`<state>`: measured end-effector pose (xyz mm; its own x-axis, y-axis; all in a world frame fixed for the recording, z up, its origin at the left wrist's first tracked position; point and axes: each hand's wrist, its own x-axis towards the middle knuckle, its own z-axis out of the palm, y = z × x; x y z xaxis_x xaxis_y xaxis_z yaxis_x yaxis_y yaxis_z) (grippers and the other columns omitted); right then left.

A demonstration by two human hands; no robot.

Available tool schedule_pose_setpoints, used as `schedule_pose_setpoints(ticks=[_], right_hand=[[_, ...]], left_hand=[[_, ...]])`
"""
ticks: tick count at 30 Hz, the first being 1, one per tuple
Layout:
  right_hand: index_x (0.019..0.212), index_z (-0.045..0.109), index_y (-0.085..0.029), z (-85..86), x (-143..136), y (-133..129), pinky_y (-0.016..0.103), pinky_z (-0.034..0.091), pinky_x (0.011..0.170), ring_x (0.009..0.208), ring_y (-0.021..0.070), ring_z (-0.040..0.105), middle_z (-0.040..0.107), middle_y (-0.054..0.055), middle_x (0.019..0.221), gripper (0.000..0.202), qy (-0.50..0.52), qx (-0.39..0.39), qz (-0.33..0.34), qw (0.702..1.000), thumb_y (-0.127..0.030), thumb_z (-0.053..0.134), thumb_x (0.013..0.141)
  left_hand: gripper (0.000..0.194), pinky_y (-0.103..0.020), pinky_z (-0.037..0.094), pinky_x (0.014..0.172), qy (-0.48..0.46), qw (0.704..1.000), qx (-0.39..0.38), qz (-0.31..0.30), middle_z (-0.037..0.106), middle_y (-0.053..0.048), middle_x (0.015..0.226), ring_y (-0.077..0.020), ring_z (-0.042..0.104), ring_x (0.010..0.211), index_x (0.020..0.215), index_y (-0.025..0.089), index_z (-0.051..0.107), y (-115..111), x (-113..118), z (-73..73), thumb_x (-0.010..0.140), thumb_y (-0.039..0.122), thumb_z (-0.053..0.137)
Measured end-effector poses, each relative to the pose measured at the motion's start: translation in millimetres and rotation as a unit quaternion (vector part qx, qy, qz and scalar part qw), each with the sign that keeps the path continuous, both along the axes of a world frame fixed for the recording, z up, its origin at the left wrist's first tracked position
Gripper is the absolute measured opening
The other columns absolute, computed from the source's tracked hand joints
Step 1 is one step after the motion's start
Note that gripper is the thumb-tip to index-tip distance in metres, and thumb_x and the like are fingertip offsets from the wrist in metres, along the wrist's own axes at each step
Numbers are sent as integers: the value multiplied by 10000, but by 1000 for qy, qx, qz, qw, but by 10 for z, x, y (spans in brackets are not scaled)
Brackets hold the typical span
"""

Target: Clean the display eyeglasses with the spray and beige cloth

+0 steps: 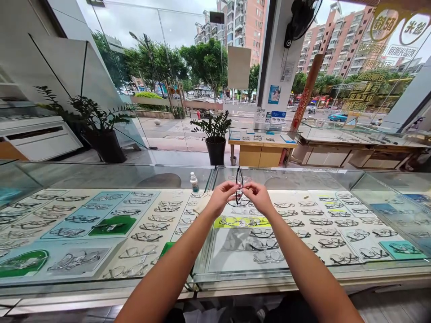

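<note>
Above the glass display counter, a pair of eyeglasses (239,176) with a dark frame is held up and turned on end. My left hand (220,196) pinches it from the left, thumb and fingers closed near its middle. From the other side, my right hand (258,195) also grips the eyeglasses between closed fingertips. The fingers hide part of the frame. A pale cloth (202,204) lies on the glass beside my left hand. Just behind that stands a small white bottle (194,183) with a blue-green label.
Beneath the glass top (202,264), rows of eyeglasses (150,225) lie on white, blue and green panels. A potted plant (215,150) and a wooden cabinet (259,154) stand beyond the counter. Behind them, large windows face a street. A black fan (301,18) hangs on a pillar.
</note>
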<state>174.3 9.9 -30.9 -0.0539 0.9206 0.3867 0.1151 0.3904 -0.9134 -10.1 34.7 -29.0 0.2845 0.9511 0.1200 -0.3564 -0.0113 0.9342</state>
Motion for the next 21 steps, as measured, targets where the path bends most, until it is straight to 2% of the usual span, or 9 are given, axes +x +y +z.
schedule_pose_setpoints(ticks=[4,8,14,19,21], right_hand=[[868,706,-211,-10,62,-61,298,247,577,558,122,286,357,-85,565,361,9,-14,14,1000,-563,780,852],[856,699,-210,1,103,-73,298,236,570,557,121,286,353,-84,568,399,14,-28,12,999,-595,799,832],[876,732,-198,13,124,-62,298,239,565,555,118,277,353,-83,561,432,12,-27,3,1000,-623,795,827],[876,733,-202,37,167,-55,300,286,555,535,125,304,350,-82,541,430,-15,-11,-47,999,-632,742,858],[909,731,-202,36,186,-64,304,331,562,518,136,379,413,-73,525,405,-28,10,-93,995,-606,699,904]], left_hand=[[407,-313,582,818,34,999,8,11,778,-50,1002,-173,697,871,861,196,761,-47,22,14,684,492,977],[398,-338,590,871,44,999,25,-6,784,-57,1014,-174,698,887,881,194,779,-68,38,13,695,488,972],[407,-341,596,836,62,996,57,5,786,-61,985,-177,701,851,920,196,797,-32,38,-26,741,535,935],[454,-374,609,869,51,997,52,22,793,-84,1037,-226,717,953,916,193,786,-31,10,11,726,579,931],[478,-376,609,859,52,997,53,30,793,-94,1053,-248,717,1001,918,192,776,-23,-5,18,719,598,929]])
